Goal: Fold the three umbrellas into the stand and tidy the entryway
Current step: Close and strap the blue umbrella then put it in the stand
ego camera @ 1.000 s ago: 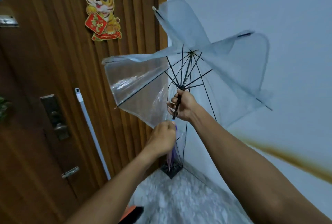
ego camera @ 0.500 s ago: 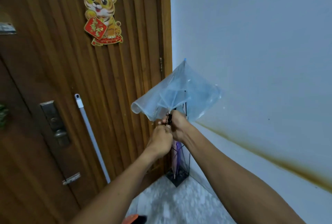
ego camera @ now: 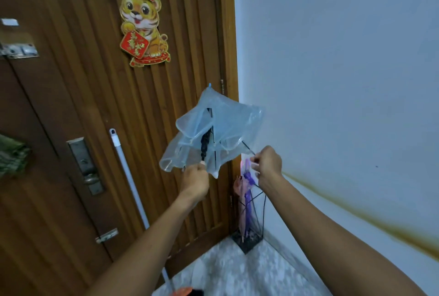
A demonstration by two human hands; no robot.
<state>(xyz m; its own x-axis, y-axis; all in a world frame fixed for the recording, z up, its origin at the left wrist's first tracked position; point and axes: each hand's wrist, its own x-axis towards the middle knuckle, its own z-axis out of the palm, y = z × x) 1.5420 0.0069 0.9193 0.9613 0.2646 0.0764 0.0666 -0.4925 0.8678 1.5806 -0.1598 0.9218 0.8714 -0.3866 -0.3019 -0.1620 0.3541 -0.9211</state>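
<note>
The ribbed wooden door [ego camera: 95, 129] fills the left half of the view and meets the pale blue wall [ego camera: 344, 70] at the corner; a brown streak [ego camera: 356, 215] runs along the wall low on the right. High on the door is a cartoon tiger sticker [ego camera: 142, 26] holding a red diamond with gold Chinese characters, too small to read surely. A white pole [ego camera: 128, 177] leans on the door beside the metal lock handle [ego camera: 86, 165].

In front of the door's right edge the clear blue umbrella [ego camera: 213, 134] hangs half collapsed, its canopy bunched and its tip pointing up. The left hand [ego camera: 194, 180] is closed in a fist around the bottom of the umbrella's black shaft. The right hand [ego camera: 267, 165] pinches something thin at the end of a black rib at the canopy's right edge, fingers curled in; what exactly sits between the fingertips cannot be made out.

On the speckled floor [ego camera: 225, 269], in the corner where door and wall meet, stands a black wire umbrella stand [ego camera: 248, 241]. Inside it stand a folded pink umbrella [ego camera: 238, 191] and a folded purple umbrella [ego camera: 248, 200], side by side
</note>
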